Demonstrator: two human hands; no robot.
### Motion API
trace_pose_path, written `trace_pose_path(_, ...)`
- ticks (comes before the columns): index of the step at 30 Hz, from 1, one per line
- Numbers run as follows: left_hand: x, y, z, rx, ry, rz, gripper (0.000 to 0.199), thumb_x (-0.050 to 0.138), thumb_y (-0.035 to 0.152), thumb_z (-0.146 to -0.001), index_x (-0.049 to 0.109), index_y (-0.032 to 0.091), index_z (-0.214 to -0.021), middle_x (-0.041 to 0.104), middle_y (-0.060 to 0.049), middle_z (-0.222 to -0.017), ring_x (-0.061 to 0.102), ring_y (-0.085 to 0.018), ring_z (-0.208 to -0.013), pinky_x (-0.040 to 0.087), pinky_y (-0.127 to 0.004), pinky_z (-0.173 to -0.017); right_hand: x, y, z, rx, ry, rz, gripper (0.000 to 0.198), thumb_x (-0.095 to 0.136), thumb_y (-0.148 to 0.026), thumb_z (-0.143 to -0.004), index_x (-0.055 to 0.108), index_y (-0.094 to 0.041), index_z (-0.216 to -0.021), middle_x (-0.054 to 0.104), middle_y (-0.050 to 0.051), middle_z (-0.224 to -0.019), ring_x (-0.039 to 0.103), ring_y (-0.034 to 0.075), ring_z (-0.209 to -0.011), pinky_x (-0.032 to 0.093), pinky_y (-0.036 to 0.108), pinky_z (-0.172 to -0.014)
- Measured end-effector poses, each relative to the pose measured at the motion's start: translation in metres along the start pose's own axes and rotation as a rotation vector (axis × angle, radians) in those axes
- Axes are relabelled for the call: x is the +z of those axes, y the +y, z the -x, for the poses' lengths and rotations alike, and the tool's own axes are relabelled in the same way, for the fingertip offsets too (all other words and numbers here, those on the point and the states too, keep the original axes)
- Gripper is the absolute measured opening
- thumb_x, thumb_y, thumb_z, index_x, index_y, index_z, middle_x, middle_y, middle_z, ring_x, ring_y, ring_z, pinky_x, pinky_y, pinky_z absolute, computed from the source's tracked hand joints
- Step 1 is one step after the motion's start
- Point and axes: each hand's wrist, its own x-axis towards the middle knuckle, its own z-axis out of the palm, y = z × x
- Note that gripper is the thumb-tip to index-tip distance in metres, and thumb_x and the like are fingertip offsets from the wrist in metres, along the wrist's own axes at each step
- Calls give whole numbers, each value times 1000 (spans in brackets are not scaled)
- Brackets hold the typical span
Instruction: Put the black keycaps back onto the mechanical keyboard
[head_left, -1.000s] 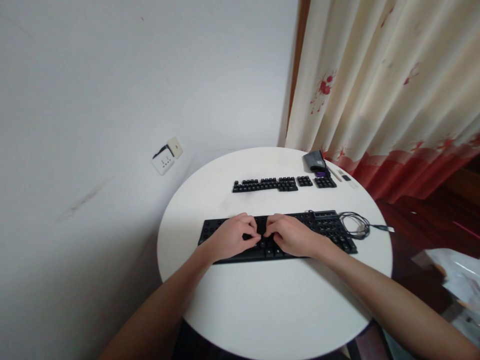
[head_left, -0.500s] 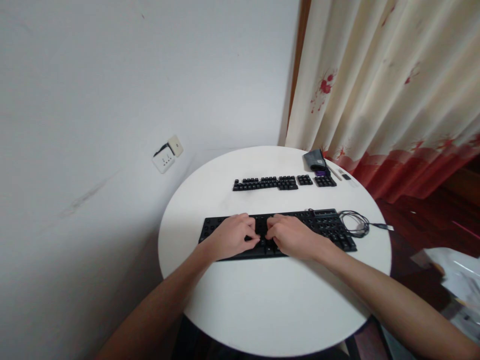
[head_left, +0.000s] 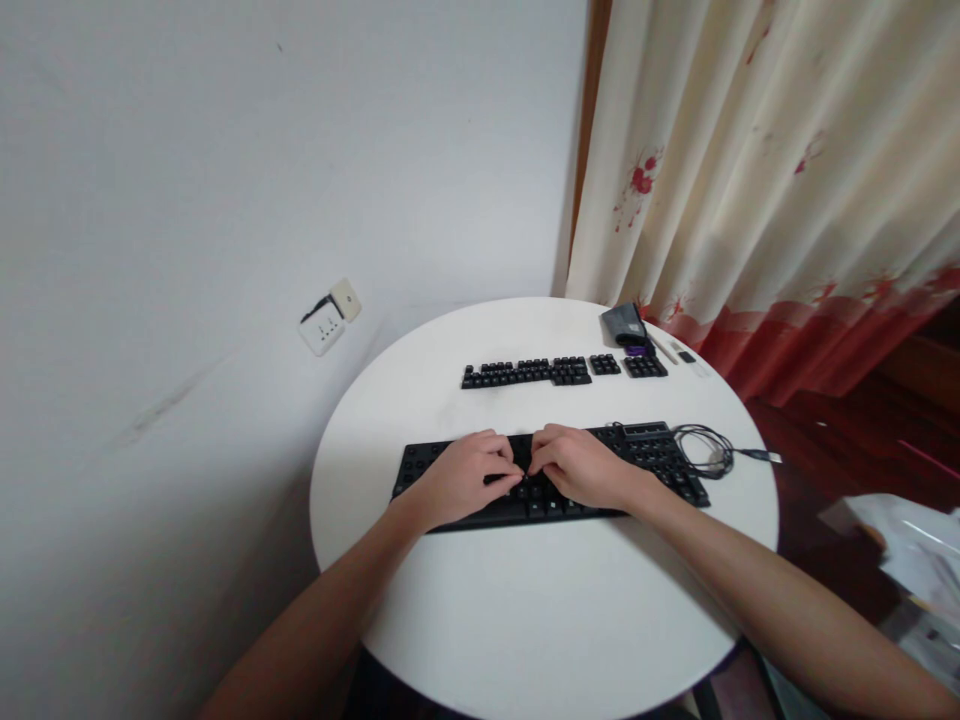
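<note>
A black keyboard [head_left: 495, 515] lies across the round white table, and both my hands are over its middle. My left hand [head_left: 469, 475] has thumb and forefinger pinched together at the keys. Close beside it, my right hand [head_left: 576, 465] is curled, its thumb and finger pressed together. The fingertips of both hands nearly meet over one spot, where something small and dark shows; I cannot make out what it is. Some keys show along the front edge, while my hands hide those beneath. Behind the keyboard, loose black keycaps [head_left: 525, 372] stand in grouped rows.
A coiled black cable [head_left: 705, 455] with a USB plug [head_left: 761, 455] lies at the keyboard's right. A grey pouch [head_left: 624, 325] and small items sit at the back right edge. The wall with a socket [head_left: 322, 328] is at left, a curtain [head_left: 720, 200] behind.
My fingertips have come closer together over the keyboard's middle, the right hand shifting slightly left. The view has tilted slightly; the keycap rows stay in place.
</note>
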Motion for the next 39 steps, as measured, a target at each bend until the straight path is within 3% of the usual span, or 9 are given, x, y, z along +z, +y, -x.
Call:
trace_pose_path(15,3,-1,-1,-6,-34,25,20,53,26,-96,73,22,-97,66,-4,-94,57,-18,-91,45,-32,-86,-3,5,-1,-5,-46,-91,35,49,0,-81,76,-19,-91,72,6,-92,64,18,-88,47,29,-83)
trace_pose_path(28,4,-6,-8,-73,131,4,21,51,25,-96,71,20,-94,69,-4,-89,59,-18,-88,46,-32,-84,-17,29,-1,132,188,-100,31,48,-1,-80,73,-17,-89,71,5,-92,63,17,-88,46,30,-84)
trace_pose_path(31,-6,0,-21,-59,148,-71,21,51,26,-96,71,20,-95,70,-4,-91,59,-19,-90,45,-34,-86,-26,39,-2,194,282,-61,28,49,-4,-83,73,-16,-93,72,6,-95,63,16,-88,46,28,-83)
trace_pose_path(35,-22,4,-55,-71,169,-143,23,50,28,-96,72,22,-100,72,-3,-98,61,-20,-95,45,-35,-89,-50,62,-8,379,410,87,27,50,-12,-88,73,-15,-101,73,8,-101,64,18,-90,46,29,-84)
trace_pose_path(39,-19,-11,-106,-154,174,-212,27,47,24,-96,73,20,-104,73,-5,-103,63,-21,-96,46,-34,-89,-64,83,-17,509,270,299,30,48,-15,-91,73,-17,-105,71,11,-107,63,22,-99,45,29,-86)
